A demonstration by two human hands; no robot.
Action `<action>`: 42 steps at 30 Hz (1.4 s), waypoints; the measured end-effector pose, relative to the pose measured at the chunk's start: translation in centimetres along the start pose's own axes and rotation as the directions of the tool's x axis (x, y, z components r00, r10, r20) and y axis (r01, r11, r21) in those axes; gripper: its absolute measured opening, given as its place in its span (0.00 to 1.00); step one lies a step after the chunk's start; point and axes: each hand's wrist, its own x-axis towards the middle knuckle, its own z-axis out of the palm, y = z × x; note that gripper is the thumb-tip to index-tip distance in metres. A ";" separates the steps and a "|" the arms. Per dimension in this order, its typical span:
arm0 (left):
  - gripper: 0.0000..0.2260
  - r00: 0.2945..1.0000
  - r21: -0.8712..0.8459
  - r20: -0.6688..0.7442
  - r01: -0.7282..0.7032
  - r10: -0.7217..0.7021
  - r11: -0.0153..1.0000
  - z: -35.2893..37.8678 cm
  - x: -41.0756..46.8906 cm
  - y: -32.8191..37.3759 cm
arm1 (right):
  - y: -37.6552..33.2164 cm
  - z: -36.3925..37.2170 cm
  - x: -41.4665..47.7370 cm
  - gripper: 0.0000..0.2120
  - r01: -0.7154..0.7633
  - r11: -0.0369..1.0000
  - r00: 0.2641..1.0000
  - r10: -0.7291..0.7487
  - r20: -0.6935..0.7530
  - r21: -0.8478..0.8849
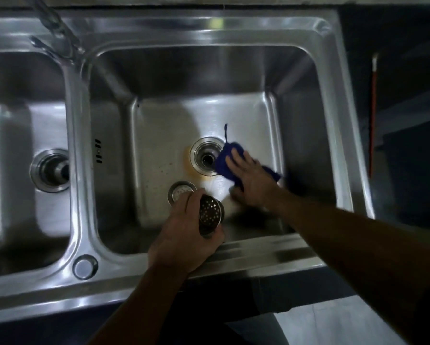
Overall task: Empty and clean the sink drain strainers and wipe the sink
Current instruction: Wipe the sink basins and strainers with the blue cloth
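Note:
A steel double sink [209,31] fills the view. In the right basin the drain [206,156] is uncovered, with a brownish stain around its left rim. My right hand [251,180] presses a blue cloth [223,161] flat on the basin floor just right of that drain. My left hand [186,232] grips a perforated metal strainer cup [210,212] near the front wall of the basin. A second strainer [181,191] lies on the basin floor just beyond my left hand. The left basin's drain [50,170] has a fitting in it.
The faucet [57,28] rises at the back between the two basins. A round capped hole [85,266] sits on the front rim. Dark counter lies to the right, with a red-handled tool [372,115] beside the sink edge.

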 end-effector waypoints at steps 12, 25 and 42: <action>0.37 0.998 -0.041 -0.003 0.062 -0.062 0.997 0.0 0.4 -0.2 | 3.4 -2.8 1.1 0.42 -0.285 0.958 0.958 0.285 -0.019 -0.027; 0.25 0.987 -0.429 -0.040 0.123 -0.155 0.895 -2.7 10.7 4.8 | -1.3 -6.2 -1.8 0.24 -0.010 0.235 0.935 0.347 -0.074 0.972; 0.18 0.946 -0.613 -0.030 0.237 -0.322 0.753 -2.2 14.9 5.7 | -1.7 -5.7 -3.6 0.28 0.023 -0.137 0.989 0.146 -0.003 0.990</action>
